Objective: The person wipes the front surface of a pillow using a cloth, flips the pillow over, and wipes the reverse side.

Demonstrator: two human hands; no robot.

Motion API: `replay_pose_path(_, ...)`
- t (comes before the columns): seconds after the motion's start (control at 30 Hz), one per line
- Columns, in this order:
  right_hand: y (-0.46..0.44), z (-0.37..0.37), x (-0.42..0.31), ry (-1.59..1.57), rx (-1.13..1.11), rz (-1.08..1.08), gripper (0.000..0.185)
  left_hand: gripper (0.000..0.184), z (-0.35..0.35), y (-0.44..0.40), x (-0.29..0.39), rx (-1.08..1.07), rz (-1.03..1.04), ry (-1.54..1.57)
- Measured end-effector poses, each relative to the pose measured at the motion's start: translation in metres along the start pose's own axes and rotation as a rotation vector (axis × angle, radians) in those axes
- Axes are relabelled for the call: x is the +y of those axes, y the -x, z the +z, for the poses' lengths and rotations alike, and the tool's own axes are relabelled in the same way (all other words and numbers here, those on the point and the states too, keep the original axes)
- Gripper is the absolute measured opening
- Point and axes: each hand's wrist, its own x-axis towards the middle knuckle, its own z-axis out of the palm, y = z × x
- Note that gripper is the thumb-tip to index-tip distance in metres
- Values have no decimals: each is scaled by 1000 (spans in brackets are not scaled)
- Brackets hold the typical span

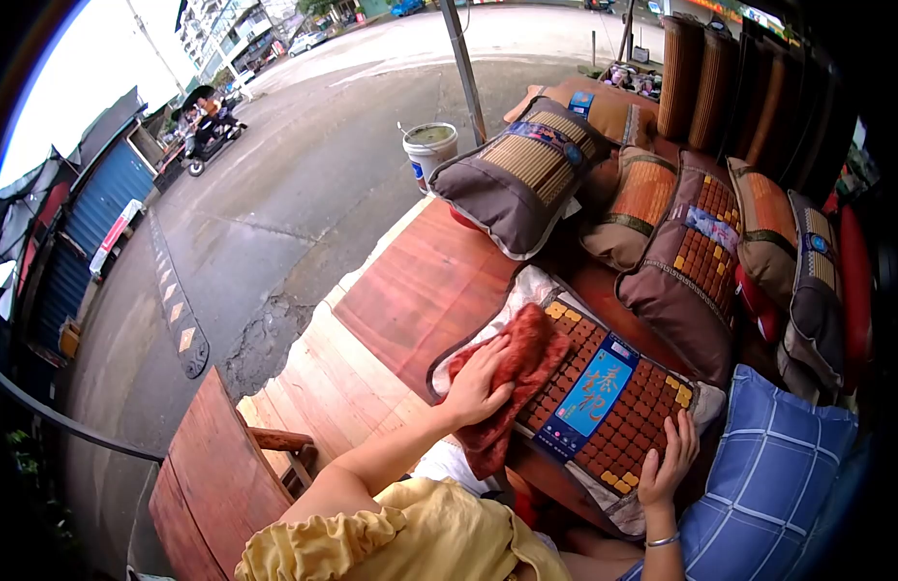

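Note:
My left hand is on a crumpled red cloth, its fingers curved over the cloth and holding it against one end of a pillow. This pillow has a face of brown and yellow tiles, a blue label with Chinese characters and a pale fabric border. My right hand, with a bracelet at the wrist, rests on the pillow's near right corner with its fingers spread. A blue plaid cushion lies just right of that hand.
Several more pillows are piled behind. Rolled mats stand at the back right. A wooden board surface extends left, near a wooden table or bench. A white bucket stands by a metal pole. People ride a scooter on the street.

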Motion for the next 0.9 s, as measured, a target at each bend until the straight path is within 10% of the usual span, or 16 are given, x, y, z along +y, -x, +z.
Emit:
replay_pose_path(0.17,0,0,0,2,-7,4,52,58,16,-79,24,-164,161,-106)
replay_pose_path(0.43,1,2,-1,-8,8,22,51,49,35,-168,-31,-186,-209,49)
replay_pose_path(0.9,1,2,0,-9,33,6,51,49,17,-56,-84,34,-391,346)
